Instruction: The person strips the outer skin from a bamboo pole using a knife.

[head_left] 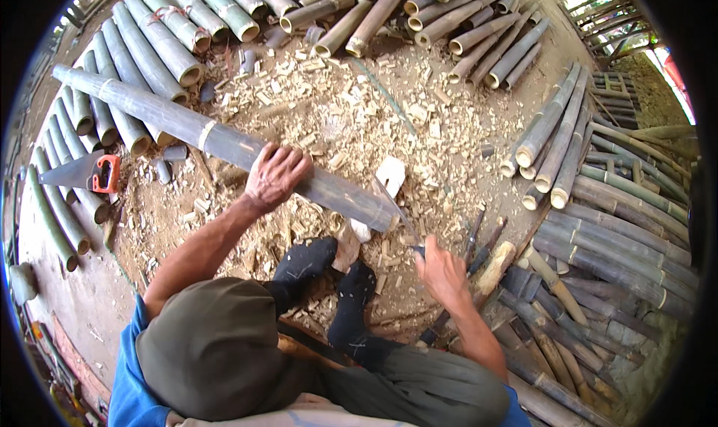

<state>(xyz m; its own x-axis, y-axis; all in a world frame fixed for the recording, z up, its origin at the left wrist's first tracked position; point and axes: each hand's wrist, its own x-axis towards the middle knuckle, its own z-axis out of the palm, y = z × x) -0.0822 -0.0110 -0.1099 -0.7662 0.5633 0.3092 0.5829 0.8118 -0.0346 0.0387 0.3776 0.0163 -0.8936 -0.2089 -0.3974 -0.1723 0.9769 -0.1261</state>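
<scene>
My left hand (275,176) presses palm-down on a long dark green bamboo pole (172,122) that lies slanted across the ground from upper left to centre. My right hand (441,271) is closed around the handle of a long knife (395,209). Its thin blade reaches up and left to the cut end of the pole (378,212), touching or just beside it. My two feet in black socks (329,277) rest on the ground just below the pole. Pale wood chips (351,113) cover the dirt around it.
A hand saw with an orange handle (88,173) lies at the left on stacked bamboo. Piles of cut bamboo poles lie at the upper left (161,38), top centre (449,16) and right (598,232). Dark-handled tools (479,241) lie beside my right hand.
</scene>
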